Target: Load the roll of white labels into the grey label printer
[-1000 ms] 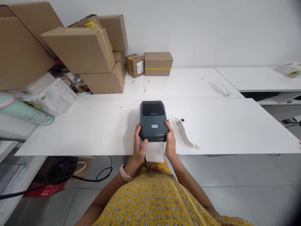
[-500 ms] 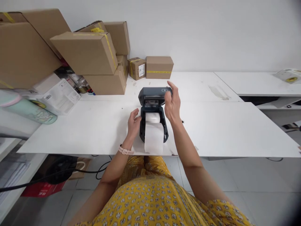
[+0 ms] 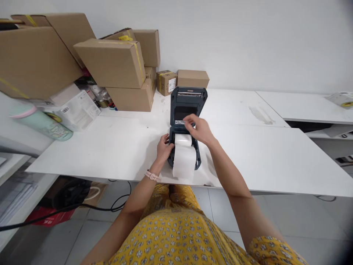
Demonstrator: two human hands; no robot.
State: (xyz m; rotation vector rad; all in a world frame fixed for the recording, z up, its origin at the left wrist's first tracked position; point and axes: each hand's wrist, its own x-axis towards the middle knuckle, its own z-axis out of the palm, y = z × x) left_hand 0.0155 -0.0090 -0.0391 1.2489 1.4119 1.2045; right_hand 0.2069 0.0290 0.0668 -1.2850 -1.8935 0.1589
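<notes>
A dark label printer point(image 3: 199, 159) stands near the table's front edge with its lid point(image 3: 202, 99) raised upright. Inside lies a white label roll point(image 3: 183, 139), and its paper strip point(image 3: 184, 162) hangs out over the front. My left hand point(image 3: 164, 148) grips the left side of the printer base, thumb on the rim. Over the base, by the lid's hinge, my right hand point(image 3: 200, 129) hovers with bent fingers apart and nothing in them.
Stacked cardboard boxes point(image 3: 110, 64) fill the back left, with two smaller boxes, one a plain carton point(image 3: 193, 78), behind the printer. A mint bottle point(image 3: 44, 123) leans by a white box point(image 3: 78, 110) at left. Black cables point(image 3: 96, 208) hang below the white table point(image 3: 248, 158).
The printer's lid has swung from partly raised to upright. My right hand has left the lid's edge and come left over the base; my left hand has closed on the base's side.
</notes>
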